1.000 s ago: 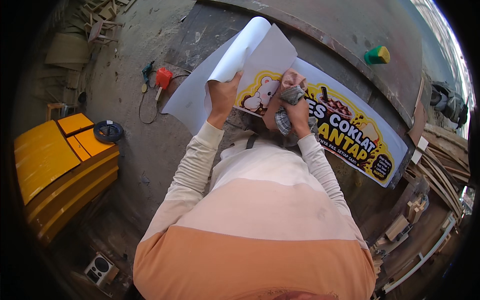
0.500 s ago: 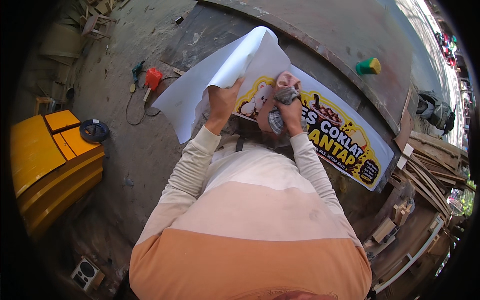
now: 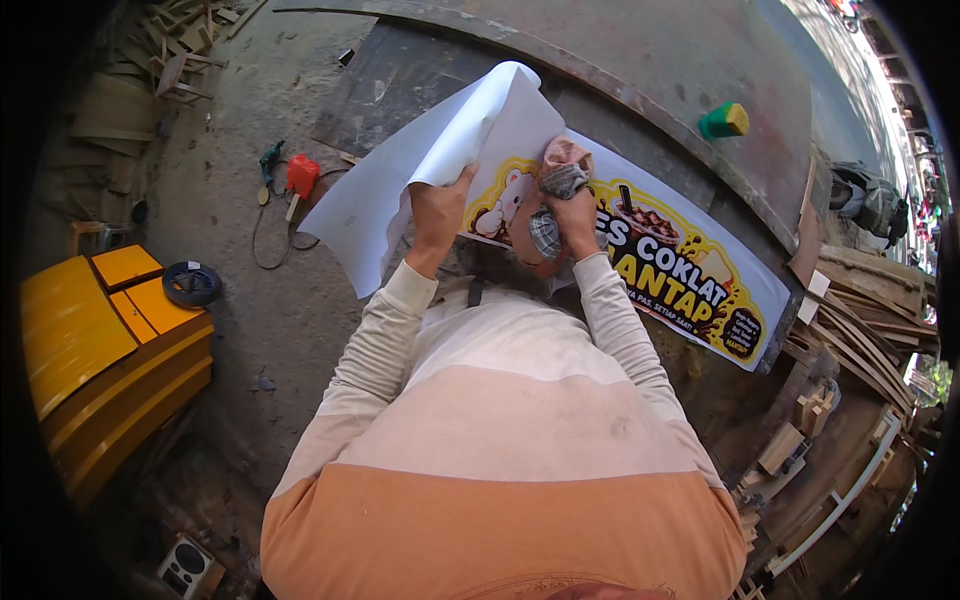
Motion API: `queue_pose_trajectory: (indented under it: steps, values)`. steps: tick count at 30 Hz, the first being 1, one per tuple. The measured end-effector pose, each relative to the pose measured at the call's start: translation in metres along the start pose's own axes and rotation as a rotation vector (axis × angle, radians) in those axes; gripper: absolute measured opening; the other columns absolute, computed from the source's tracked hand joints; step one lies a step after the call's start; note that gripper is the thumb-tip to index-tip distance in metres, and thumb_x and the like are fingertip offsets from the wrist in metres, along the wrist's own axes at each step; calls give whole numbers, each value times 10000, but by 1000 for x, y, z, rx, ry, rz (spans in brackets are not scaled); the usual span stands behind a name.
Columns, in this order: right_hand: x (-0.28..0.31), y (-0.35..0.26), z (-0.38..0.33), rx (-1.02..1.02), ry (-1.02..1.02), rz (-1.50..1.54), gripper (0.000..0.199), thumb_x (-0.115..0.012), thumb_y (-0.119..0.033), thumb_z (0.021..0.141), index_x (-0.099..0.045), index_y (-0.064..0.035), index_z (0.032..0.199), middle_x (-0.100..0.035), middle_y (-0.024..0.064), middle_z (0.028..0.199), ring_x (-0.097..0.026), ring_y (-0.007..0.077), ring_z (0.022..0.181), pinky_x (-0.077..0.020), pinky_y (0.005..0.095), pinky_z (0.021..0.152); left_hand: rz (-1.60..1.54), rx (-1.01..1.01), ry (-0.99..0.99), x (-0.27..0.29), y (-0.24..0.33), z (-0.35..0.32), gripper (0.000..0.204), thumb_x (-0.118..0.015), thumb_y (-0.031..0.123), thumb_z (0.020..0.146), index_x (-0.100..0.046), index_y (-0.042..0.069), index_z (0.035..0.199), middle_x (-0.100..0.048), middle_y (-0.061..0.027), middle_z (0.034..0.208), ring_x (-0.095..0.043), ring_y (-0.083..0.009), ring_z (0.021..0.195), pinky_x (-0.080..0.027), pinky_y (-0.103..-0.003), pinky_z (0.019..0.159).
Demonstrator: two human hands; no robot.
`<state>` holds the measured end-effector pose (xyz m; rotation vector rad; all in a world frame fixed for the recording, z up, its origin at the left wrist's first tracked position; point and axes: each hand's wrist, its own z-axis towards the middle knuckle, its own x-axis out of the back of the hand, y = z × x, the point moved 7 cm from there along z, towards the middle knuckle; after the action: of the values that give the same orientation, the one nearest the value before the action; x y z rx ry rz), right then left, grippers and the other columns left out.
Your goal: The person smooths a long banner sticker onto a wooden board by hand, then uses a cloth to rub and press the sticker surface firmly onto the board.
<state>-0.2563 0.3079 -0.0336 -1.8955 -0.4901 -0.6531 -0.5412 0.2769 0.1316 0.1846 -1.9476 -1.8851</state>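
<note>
A long printed sticker sheet (image 3: 665, 262), with a yellow outline, a cartoon bear and a drink picture, lies slanted across a dark board. Its left part is covered by a loose white sheet (image 3: 370, 190) that curls up into a roll. My left hand (image 3: 440, 212) is closed on the near edge of that curl. A bunched cloth (image 3: 566, 165), part pink and part grey plaid, is gripped in my right hand (image 3: 574, 222) and rests over the print beside the bear. The fingertips under the cloth are partly hidden.
A green and yellow cup-shaped object (image 3: 724, 120) sits on the grey panel (image 3: 640, 60) beyond the sheet. Left are a red plastic bag (image 3: 302, 175), a corded power tool (image 3: 270, 158) and a yellow cabinet (image 3: 90, 330) bearing a small black wheel (image 3: 191, 285). Wood strips (image 3: 860, 340) lie right.
The whole view has shifted a little. Both hands keep their holds, and the cloth stays at nearly the same place on the print.
</note>
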Motion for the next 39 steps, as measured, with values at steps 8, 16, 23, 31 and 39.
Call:
queue_pose_trajectory:
  steps: [8, 16, 23, 31, 39]
  values:
    - [-2, -7, -2, -1, -56, 28, 544, -882, -353, 698, -742, -12, 1098, -761, 210, 1044, -740, 363, 978, -555, 423, 867, -51, -70, -19, 3, 38, 4, 295, -804, 160, 902, -736, -53, 1095, -769, -112, 952, -724, -177, 849, -552, -327, 772]
    - [-4, -11, -1, 109, -32, 42, 493, -817, -330, 786, -722, 11, 1130, -754, 234, 1052, -744, 370, 967, -564, 437, 843, -307, 172, -149, 9, 84, 20, 310, -770, 213, 938, -745, -16, 1146, -755, -76, 990, -697, -143, 863, -533, -272, 769]
    - [-10, 38, 1, 423, 86, 364, 414, -674, -308, 934, -687, 20, 1186, -706, 240, 1155, -687, 387, 1028, -544, 456, 869, -289, -140, -239, 3, 145, 18, 304, -714, 145, 963, -714, -11, 1224, -729, -108, 1126, -695, -192, 995, -548, -332, 875]
    - [107, 57, -24, -9, -122, 784, 495, -603, -412, 1029, -611, 11, 1286, -682, 141, 1109, -679, 243, 920, -566, 354, 757, -465, 16, -255, -14, 176, 4, 304, -682, 44, 957, -717, 50, 1259, -732, -125, 1138, -703, -233, 991, -557, -324, 859]
    - [55, 21, -47, -153, -170, 827, 464, -559, -434, 1056, -636, 3, 1193, -698, 90, 997, -683, 159, 797, -539, 271, 613, -464, -66, -341, -36, 241, -18, 241, -762, 116, 929, -738, -16, 1129, -739, -72, 1034, -687, -137, 927, -540, -281, 790]
